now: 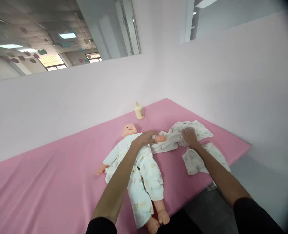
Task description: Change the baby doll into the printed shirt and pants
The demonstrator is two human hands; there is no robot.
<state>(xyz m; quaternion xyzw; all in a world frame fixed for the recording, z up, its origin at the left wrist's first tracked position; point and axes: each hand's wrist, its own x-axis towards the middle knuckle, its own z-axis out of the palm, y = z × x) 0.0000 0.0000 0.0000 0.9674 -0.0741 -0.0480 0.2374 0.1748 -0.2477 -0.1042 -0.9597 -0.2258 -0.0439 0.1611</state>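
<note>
A baby doll (130,129) in pale printed clothes (144,175) lies on its back on a pink mat (48,182). My left hand (147,137) grips the doll's outstretched arm near its wrist (161,138). My right hand (189,135) is closed on a white printed garment (197,128) that lies bunched to the right of the doll, its sleeve end next to the doll's hand.
A small cream bottle (139,111) stands at the back of the mat by the white wall. A folded white cloth piece (195,164) lies near the mat's right front edge. Grey floor shows beyond the mat's right edge.
</note>
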